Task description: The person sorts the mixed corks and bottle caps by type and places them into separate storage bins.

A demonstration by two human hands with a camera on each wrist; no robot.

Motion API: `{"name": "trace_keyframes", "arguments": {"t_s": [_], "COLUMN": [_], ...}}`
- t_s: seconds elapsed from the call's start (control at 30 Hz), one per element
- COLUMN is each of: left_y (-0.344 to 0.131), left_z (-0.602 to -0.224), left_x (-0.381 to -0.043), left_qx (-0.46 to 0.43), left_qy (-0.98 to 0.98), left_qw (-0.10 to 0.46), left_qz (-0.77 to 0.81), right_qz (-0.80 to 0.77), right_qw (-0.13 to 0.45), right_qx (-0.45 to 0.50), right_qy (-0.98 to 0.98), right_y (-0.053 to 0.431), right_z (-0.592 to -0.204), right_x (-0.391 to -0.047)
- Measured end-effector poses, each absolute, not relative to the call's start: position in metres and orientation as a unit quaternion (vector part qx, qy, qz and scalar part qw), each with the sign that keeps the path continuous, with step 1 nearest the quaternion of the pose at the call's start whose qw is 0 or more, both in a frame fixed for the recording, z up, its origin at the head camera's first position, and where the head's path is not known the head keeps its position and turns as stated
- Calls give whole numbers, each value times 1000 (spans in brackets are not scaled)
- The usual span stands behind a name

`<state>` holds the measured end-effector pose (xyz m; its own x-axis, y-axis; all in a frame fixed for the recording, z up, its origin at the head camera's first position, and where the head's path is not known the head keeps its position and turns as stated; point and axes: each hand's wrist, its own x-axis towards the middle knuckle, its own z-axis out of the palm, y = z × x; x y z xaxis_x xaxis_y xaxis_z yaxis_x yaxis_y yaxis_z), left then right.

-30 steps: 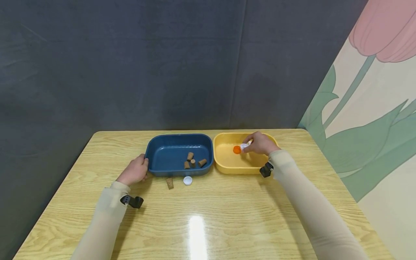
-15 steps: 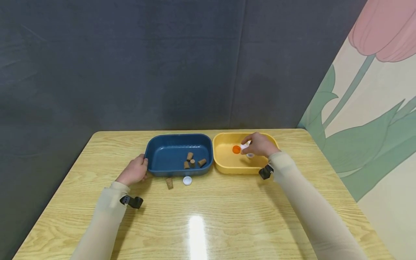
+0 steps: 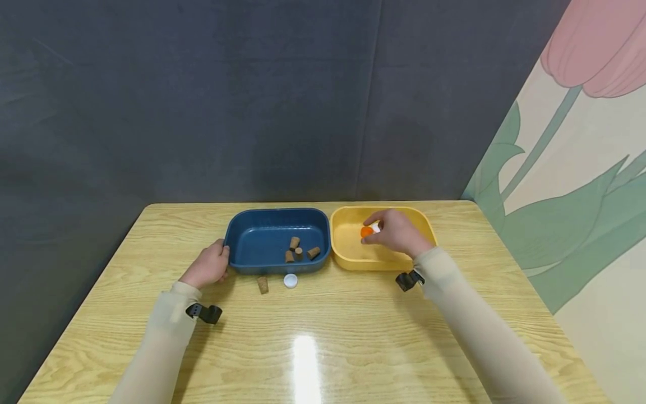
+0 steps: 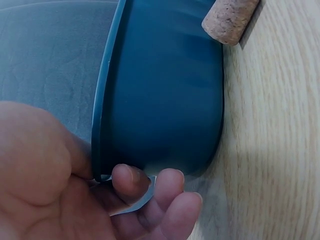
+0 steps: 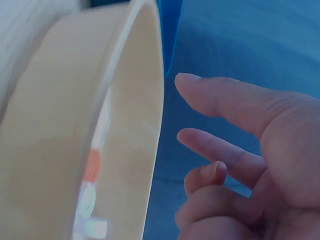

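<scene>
My left hand (image 3: 208, 265) grips the left end of a blue plastic bin (image 3: 277, 211), thumb at the rim (image 4: 102, 85) and fingers curled beneath it. Several corks (image 3: 294, 243) lie inside the bin, toward its right. My right hand (image 3: 396, 231) hovers over a yellow bin (image 3: 348, 262), thumb and forefinger (image 5: 220, 147) spread apart with nothing between them. Below those fingertips lie an orange bottle cap (image 3: 367, 232) and a white cap (image 3: 375, 228), partly hidden by the hand. The right wrist view shows another whitish piece (image 5: 95, 227) near the caps.
On the wooden table (image 3: 242, 348), one cork (image 3: 263, 285) and one white cap (image 3: 290, 281) lie in front of the blue bin. The two bins stand side by side, close together. A dark cloth (image 3: 252, 101) hangs behind, and a painted wall (image 3: 580, 168) stands at the right.
My right hand has moved slightly left, from the white cap to above the orange cap, and its fingers have spread. My left hand has stayed on the blue bin.
</scene>
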<state>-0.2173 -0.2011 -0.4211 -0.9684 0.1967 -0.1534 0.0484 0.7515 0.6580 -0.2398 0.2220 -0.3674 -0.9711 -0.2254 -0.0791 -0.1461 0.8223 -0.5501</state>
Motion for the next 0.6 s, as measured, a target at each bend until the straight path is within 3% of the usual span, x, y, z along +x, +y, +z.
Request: {"name": "trace_keyframes", "arguments": {"t_s": [0.6], "left_y": [-201], "left_z": [-420], "left_x": [-217], "left_qx": [64], "left_qy": [929], "left_qw": [106], "left_qz": [348], "right_qz": [-368], "right_qw": [105], "right_qx": [-191], "right_qy": [904], "right_y": [161], "right_z": [-392], "right_x": [-185]}}
